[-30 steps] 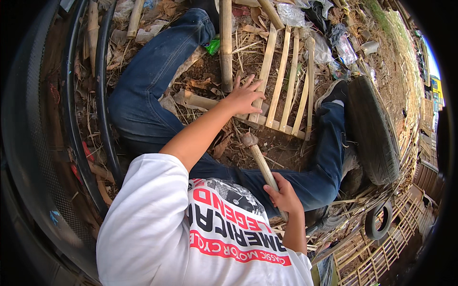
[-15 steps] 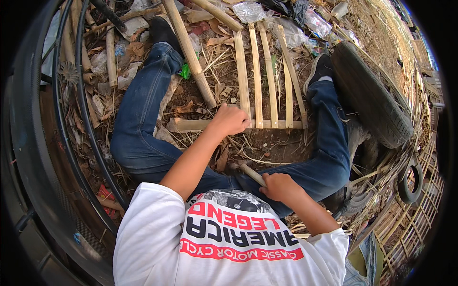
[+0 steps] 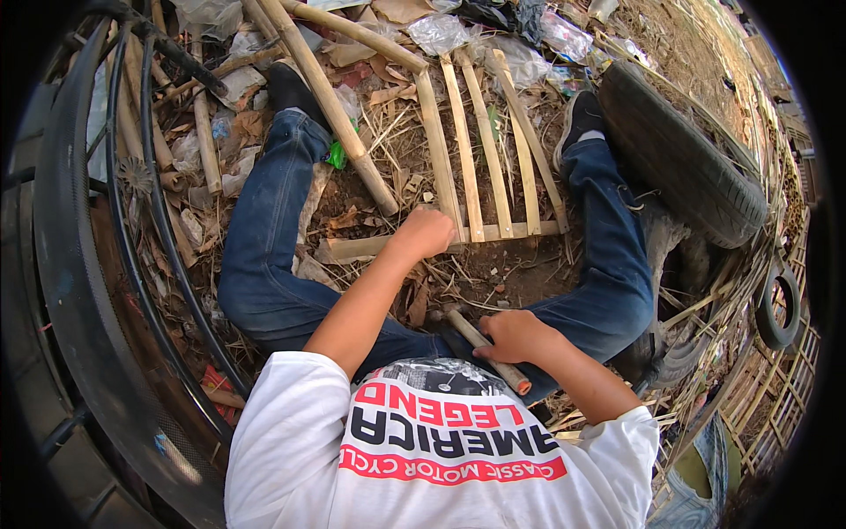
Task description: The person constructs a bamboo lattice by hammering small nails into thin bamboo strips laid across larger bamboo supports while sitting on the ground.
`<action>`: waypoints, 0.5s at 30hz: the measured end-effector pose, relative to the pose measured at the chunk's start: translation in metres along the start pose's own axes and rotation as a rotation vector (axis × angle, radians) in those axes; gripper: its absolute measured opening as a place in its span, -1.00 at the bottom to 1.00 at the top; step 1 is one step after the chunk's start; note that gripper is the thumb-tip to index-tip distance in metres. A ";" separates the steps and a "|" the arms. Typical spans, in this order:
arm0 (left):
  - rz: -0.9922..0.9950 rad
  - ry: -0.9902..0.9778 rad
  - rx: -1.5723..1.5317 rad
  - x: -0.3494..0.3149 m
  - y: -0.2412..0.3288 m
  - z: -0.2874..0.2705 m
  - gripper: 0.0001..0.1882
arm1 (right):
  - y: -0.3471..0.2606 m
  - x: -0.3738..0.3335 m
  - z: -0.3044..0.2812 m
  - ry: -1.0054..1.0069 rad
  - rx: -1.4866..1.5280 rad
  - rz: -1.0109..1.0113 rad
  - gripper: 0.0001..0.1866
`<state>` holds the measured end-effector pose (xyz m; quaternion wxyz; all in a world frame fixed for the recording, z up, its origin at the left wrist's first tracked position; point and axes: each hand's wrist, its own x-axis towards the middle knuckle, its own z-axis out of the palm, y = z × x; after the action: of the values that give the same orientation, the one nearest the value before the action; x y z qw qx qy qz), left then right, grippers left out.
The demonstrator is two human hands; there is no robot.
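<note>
Between my legs lies a bamboo frame: several narrow slats (image 3: 490,145) fan out from a bamboo crosspiece (image 3: 357,248). My left hand (image 3: 426,232) is closed at the lower end of the leftmost slat (image 3: 438,145), where it meets the crosspiece. Its fingertips are hidden, so what it pinches does not show. Small nail heads dot the other joints. Closer to my body, my right hand (image 3: 515,336) grips the wooden handle of a hammer (image 3: 465,329). The handle slants over my lap, its orange-tinted butt sticking out below the hand. The hammer's dark head blends into the ground.
A thick bamboo pole (image 3: 330,106) lies left of the slats, another (image 3: 361,35) beyond. An old tyre (image 3: 683,159) leans by my right foot. Black metal tubing (image 3: 163,220) rises on the left. Plastic litter (image 3: 438,33) and dry leaves cover the far ground; bamboo lattice (image 3: 775,388) stands right.
My right hand now sits nearer the hammer's head, and the handle's butt end shows below it. My left hand stays at the same joint. The whole view has shifted slightly.
</note>
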<state>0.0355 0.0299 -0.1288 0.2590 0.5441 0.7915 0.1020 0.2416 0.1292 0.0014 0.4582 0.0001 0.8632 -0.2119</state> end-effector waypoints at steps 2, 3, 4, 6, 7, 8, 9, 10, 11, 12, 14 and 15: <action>0.008 0.123 -0.144 -0.005 0.001 -0.012 -0.70 | 0.005 0.010 -0.007 0.039 0.058 -0.012 -0.46; 0.009 0.179 -0.216 -0.011 0.002 -0.019 -0.70 | 0.009 0.019 -0.006 0.101 0.106 -0.013 -0.45; 0.004 0.192 -0.316 -0.017 0.008 -0.033 -0.69 | 0.014 0.026 -0.006 0.164 0.155 -0.008 -0.44; -0.019 0.222 -0.509 -0.033 0.018 -0.066 -0.68 | 0.015 0.041 -0.016 0.390 0.544 -0.010 -0.48; -0.012 0.225 -0.542 -0.038 0.023 -0.079 -0.67 | 0.014 0.048 -0.021 0.501 0.737 -0.009 -0.49; -0.004 0.227 -0.576 -0.042 0.028 -0.090 -0.66 | 0.014 0.056 -0.023 0.610 0.862 -0.065 -0.53; 0.000 0.230 -0.606 -0.047 0.032 -0.101 -0.66 | 0.012 0.065 -0.026 0.718 0.986 -0.128 -0.57; 0.006 0.235 -0.615 -0.051 0.037 -0.109 -0.67 | 0.009 0.071 -0.029 0.826 1.111 -0.186 -0.61; 0.012 0.240 -0.625 -0.055 0.041 -0.116 -0.68 | 0.005 0.072 -0.034 0.841 1.112 -0.208 -0.63; 0.018 0.247 -0.634 -0.057 0.043 -0.121 -0.69 | 0.000 0.069 -0.043 0.855 1.111 -0.231 -0.66; 0.019 0.262 -0.678 -0.060 0.044 -0.128 -0.69 | -0.007 0.074 -0.047 0.956 1.045 -0.282 -0.74; 0.017 0.273 -0.706 -0.061 0.044 -0.129 -0.69 | -0.014 0.074 -0.049 1.012 1.061 -0.277 -0.74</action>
<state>0.0204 0.0065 0.0175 0.3219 0.4092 0.7304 0.4420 0.1576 0.1201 -0.0284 -0.0877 0.2102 0.7425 -0.6299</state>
